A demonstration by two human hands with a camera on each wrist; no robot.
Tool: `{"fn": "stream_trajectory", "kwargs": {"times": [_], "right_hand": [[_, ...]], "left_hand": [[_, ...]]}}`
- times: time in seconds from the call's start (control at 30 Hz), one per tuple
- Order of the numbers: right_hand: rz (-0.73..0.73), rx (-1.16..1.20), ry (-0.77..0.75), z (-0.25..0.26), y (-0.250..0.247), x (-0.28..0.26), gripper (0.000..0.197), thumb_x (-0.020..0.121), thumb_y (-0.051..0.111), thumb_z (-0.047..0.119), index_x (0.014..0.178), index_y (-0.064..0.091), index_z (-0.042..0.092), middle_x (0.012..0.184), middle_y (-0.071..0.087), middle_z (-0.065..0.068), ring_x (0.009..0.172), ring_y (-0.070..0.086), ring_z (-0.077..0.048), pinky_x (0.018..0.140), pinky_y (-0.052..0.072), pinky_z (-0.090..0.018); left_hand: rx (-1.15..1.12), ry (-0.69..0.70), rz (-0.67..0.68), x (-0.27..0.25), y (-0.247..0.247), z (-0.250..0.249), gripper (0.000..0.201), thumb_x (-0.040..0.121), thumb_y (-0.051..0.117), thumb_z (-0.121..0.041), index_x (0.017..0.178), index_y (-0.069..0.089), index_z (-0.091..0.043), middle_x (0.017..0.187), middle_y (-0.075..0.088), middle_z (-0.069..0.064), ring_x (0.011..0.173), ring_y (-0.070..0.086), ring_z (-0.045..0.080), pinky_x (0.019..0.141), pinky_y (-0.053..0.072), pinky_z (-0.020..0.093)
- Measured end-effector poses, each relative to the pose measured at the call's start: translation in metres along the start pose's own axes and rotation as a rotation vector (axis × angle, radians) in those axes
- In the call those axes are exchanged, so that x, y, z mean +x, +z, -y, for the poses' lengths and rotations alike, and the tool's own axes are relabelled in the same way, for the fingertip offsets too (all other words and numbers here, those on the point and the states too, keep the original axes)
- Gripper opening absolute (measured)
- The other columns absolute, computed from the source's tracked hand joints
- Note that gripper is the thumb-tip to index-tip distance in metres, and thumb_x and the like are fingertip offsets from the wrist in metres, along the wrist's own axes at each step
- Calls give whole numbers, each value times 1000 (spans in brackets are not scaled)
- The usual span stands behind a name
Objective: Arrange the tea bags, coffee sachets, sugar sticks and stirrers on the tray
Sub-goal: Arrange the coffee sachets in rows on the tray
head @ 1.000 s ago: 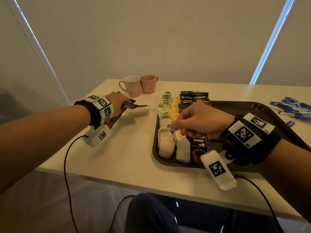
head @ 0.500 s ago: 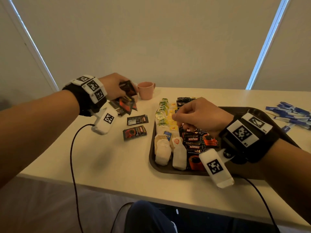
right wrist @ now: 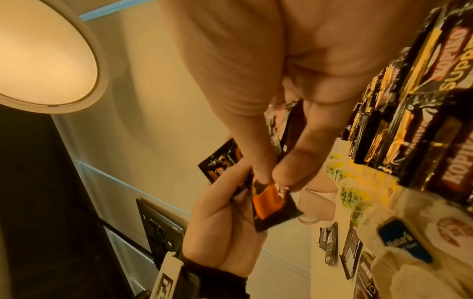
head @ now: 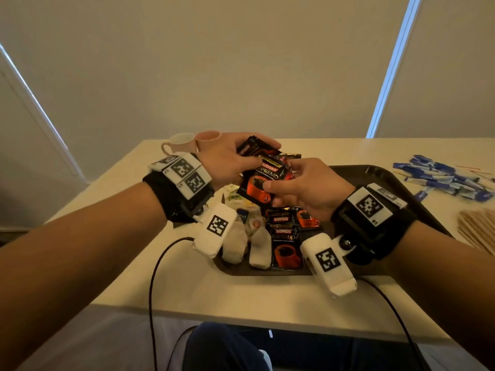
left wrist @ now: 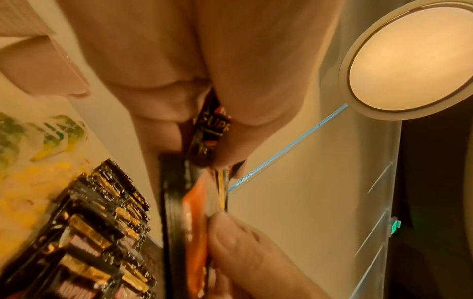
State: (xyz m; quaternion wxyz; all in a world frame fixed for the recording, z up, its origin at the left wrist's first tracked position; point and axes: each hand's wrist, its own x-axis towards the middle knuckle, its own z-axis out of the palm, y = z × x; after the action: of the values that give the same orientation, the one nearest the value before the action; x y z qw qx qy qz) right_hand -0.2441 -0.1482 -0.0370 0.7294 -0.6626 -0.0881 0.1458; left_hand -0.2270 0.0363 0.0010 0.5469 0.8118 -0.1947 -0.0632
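Above the dark tray [head: 380, 172] my left hand [head: 227, 159] grips a small stack of black coffee sachets [head: 254, 147]. My right hand [head: 308, 188] pinches the lower edge of the front coffee sachet [head: 263, 180], black with an orange cup, still partly in the stack. In the right wrist view thumb and forefinger squeeze that front coffee sachet [right wrist: 271, 202]. On the tray lie a row of coffee sachets [head: 285, 245] and white tea bags [head: 258, 247] along its left side.
Two pink mugs [head: 184, 143] stand at the table's far left. Blue sugar sticks [head: 444, 178] lie right of the tray, and wooden stirrers [head: 479, 231] sit at the right edge. A few loose sachets [right wrist: 350, 252] lie on the table left of the tray.
My left hand carried its stack of sachets from the table's left side over to the tray. My right hand lifted off the tray row and took hold of the front sachet.
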Motion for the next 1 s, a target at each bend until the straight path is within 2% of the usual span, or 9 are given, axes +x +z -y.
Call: {"fn": "stream_trajectory", "kwargs": {"times": [0.23, 0.33, 0.47, 0.6, 0.67, 0.73, 0.83, 0.93, 1.0], "right_hand": [[-44, 47, 30, -9, -17, -9, 41, 84, 70, -4, 122, 59, 3, 115, 69, -15, 97, 73, -27, 64, 59, -25], [-84, -10, 3, -12, -24, -11, 45, 83, 71, -4, 124, 58, 5, 117, 66, -14, 99, 72, -29, 64, 59, -26], [-210, -145, -57, -7, -48, -11, 48, 84, 70, -4, 127, 53, 7, 113, 65, -14, 85, 72, -24, 57, 56, -26], [-295, -411, -73, 3, -79, -3, 47, 86, 70, -2, 128, 53, 9, 110, 65, -13, 76, 68, -18, 49, 51, -20], [-250, -617, 17, 5, -91, 1, 48, 83, 74, 3, 127, 54, 10, 106, 66, -12, 71, 67, -17, 51, 52, -22], [-134, -798, 151, 5, -94, 4, 53, 81, 78, 9, 129, 54, 10, 106, 68, -11, 78, 69, -25, 62, 56, -29], [35, -966, 272, 0, -87, 5, 59, 79, 81, 15, 132, 56, 11, 97, 72, -7, 77, 71, -24, 62, 56, -26], [56, -980, 338, -8, -81, 9, 78, 76, 83, 14, 145, 44, 12, 102, 71, -10, 69, 71, -19, 57, 54, -22], [53, -943, 361, -11, -78, 14, 75, 74, 85, 13, 138, 47, 10, 85, 73, -9, 62, 71, -18, 54, 54, -23]], "left_hand": [[-151, -71, -38, -1, 19, 11, 30, 90, 62, 2, 114, 67, -15, 113, 71, 9, 104, 70, 26, 79, 60, 48], [-111, -78, -111, -2, 23, 14, 29, 87, 66, 4, 101, 66, -20, 96, 74, -1, 94, 72, 20, 68, 62, 36], [50, -106, -190, 0, 18, 13, 37, 84, 72, -3, 118, 58, -10, 101, 68, 1, 89, 70, 19, 61, 61, 27], [55, -102, -248, 0, 5, 8, 39, 86, 69, 0, 112, 49, -20, 94, 61, -6, 77, 65, 8, 52, 56, 18], [85, -100, -262, -1, 1, 6, 42, 85, 70, 0, 120, 52, -16, 96, 63, -3, 75, 66, 9, 50, 55, 18], [123, -114, -262, -2, -2, 7, 49, 84, 71, -3, 129, 53, -11, 99, 64, 0, 82, 68, 12, 55, 59, 25], [210, -118, -247, -3, -3, 8, 48, 85, 72, -9, 127, 51, -19, 96, 63, -5, 88, 66, 13, 68, 59, 28], [197, -131, -241, -3, 0, 10, 41, 86, 72, -8, 121, 53, -17, 94, 62, -7, 78, 63, 4, 57, 57, 22], [189, -147, -225, -4, 2, 12, 38, 86, 71, -6, 120, 56, -10, 93, 65, -2, 75, 66, 8, 52, 55, 19]]}}
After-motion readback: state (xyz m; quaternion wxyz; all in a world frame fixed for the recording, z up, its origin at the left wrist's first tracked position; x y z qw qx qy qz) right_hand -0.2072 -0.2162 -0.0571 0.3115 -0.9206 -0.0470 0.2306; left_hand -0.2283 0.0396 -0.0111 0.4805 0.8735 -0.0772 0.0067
